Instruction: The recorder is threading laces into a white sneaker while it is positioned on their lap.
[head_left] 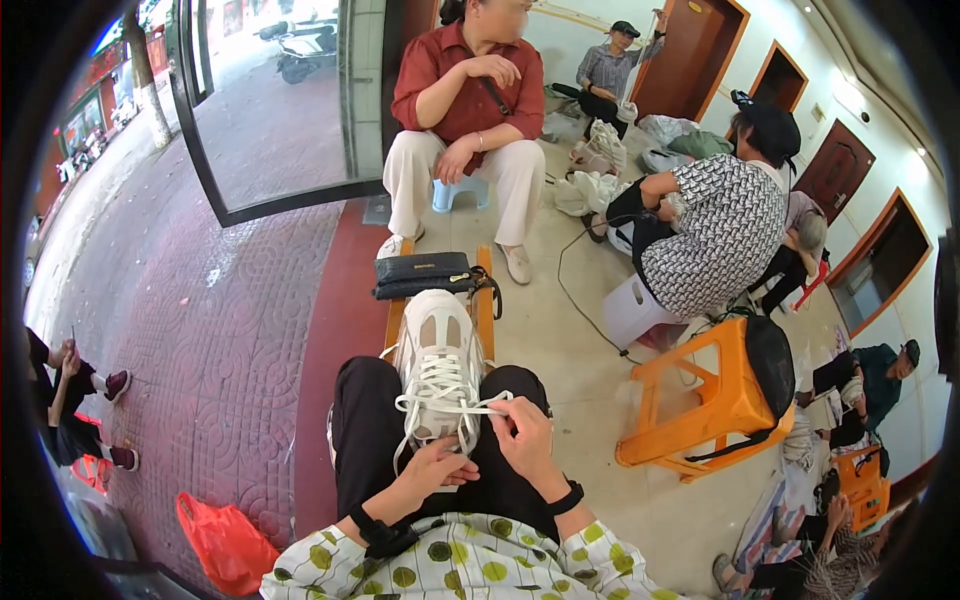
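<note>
A white and beige sneaker [436, 345] rests between my knees, toe pointing away from me, with flat white laces [440, 378] threaded up its front. My right hand [524, 440] is closed at the shoe's right side, pinching a lace end that stretches across the top. Close to the shoe's heel opening is my left hand [432, 475], its fingers curled together; what they hold, if anything, is hidden. A loose loop of lace hangs on the shoe's left, near that hand.
Beyond the toe, a black zip pouch [425, 272] lies on a wooden bench [484, 330]. An orange plastic stool [690, 390] with a black bag stands at right. A red plastic bag [225, 545] sits lower left. Several people sit around, one facing me on a blue stool [460, 193].
</note>
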